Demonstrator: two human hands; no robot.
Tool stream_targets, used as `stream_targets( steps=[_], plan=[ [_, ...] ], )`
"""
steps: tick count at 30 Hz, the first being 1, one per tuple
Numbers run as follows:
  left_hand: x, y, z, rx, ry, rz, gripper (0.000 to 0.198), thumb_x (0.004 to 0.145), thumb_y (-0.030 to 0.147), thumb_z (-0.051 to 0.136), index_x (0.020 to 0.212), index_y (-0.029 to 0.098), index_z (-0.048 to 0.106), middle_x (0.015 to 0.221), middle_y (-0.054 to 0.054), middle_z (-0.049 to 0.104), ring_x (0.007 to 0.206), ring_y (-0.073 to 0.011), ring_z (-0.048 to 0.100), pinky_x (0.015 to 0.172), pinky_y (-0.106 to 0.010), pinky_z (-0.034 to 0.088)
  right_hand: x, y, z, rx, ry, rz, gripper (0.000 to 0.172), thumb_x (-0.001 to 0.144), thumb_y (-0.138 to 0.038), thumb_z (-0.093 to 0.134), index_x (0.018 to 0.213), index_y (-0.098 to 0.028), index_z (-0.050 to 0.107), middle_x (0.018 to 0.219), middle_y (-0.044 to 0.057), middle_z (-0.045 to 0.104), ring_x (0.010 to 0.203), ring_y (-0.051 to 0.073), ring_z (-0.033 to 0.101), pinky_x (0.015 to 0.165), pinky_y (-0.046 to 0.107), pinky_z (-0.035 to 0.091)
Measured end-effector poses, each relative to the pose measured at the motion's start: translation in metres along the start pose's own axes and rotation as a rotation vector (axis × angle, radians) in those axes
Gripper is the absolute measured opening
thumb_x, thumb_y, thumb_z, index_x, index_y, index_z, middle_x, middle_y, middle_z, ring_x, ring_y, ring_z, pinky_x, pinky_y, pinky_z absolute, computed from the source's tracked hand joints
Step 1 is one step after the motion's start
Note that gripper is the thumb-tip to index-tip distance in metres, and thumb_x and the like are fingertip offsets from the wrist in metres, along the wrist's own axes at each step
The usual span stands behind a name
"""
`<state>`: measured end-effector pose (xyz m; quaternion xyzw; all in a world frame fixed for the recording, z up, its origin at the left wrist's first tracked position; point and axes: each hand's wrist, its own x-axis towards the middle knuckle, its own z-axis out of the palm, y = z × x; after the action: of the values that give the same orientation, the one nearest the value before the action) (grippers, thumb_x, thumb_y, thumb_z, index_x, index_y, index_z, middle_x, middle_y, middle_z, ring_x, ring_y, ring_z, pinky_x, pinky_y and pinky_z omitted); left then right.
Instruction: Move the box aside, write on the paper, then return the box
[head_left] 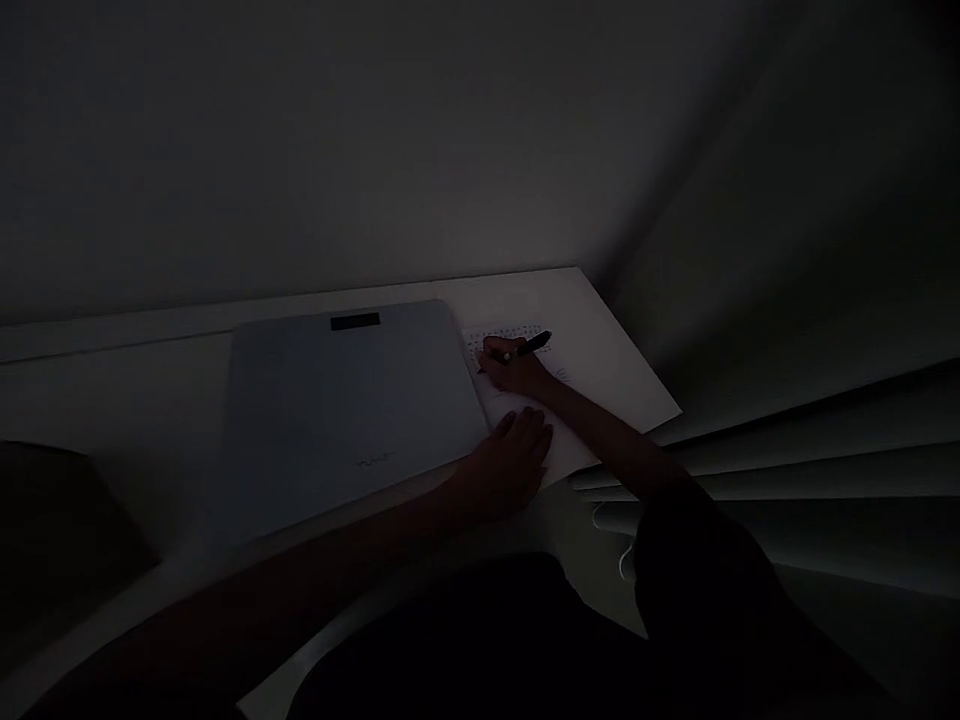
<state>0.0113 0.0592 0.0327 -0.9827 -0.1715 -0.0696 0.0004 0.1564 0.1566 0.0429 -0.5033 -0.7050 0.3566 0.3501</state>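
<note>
The scene is very dim. The right hand [514,367] is clenched around a dark pen [534,345], tip down on a sheet of paper [592,370] that lies on the white desk [112,390]. Faint lines of writing show at the top of the sheet, just at 12 o'clock from the knuckles. The pen sits in a writing grip, pinched near its lower end so the tip can be steered finely; its long axis runs from the fingers up toward about 2 o'clock, the free end pointing away to the upper right and the writing end hidden down at 8 o'clock beneath the fingers.

The left hand [514,455] lies flat and released, holding nothing, its fingers spread on the near edge of the paper at about 6 o'clock from the right hand. It seems placed there to pin the sheet so it does not slide under the pen strokes. The two forearms come in from the near side, the left from 7 o'clock, the right from 4 o'clock.

Just beside the paper, at 9 o'clock from both hands, rests a closed pale laptop [345,400], its edge touching or overlapping the sheet; which, I cannot tell. At 3 o'clock, past the desk's corner, hang window blinds [825,450].
</note>
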Motion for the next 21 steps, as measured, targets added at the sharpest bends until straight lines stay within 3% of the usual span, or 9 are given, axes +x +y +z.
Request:
stream_targets(
  steps=[10,16,21],
  plan=[
    [-0.0022,-0.0012,0.0069,0.015,0.057,0.014,0.059,0.105,0.033,0.019,0.148,0.0,0.041,0.152,-0.023,0.037,0.142,-0.038,0.032,0.115,-0.05,0.026,0.0013,0.0025,0.0025,-0.013,0.016,0.008,0.034,0.092,-0.04,0.052,0.07,-0.017,0.039,0.062,-0.003,0.051,0.052,0.008,0.048,0.05,0.02,0.035],
    [-0.0022,-0.0011,0.0028,-0.015,-0.015,0.004,0.058,0.104,0.034,0.022,0.15,0.002,0.039,0.154,-0.022,0.034,0.143,-0.0377,0.03,0.115,-0.05,0.025,0.0021,0.0025,0.0024,-0.028,0.033,0.006,0.035,0.094,-0.043,0.047,0.071,-0.017,0.04,0.059,-0.003,0.049,0.051,0.008,0.048,0.05,0.021,0.035],
    [-0.0022,0.0002,0.0021,0.015,0.014,0.005,0.057,0.104,0.032,0.024,0.149,0.001,0.041,0.153,-0.023,0.036,0.142,-0.0374,0.033,0.115,-0.05,0.027,0.0039,0.0015,0.0037,-0.104,0.064,0.008,0.033,0.092,-0.038,0.047,0.068,-0.017,0.04,0.058,-0.003,0.047,0.052,0.009,0.046,0.051,0.022,0.034]
  ],
)
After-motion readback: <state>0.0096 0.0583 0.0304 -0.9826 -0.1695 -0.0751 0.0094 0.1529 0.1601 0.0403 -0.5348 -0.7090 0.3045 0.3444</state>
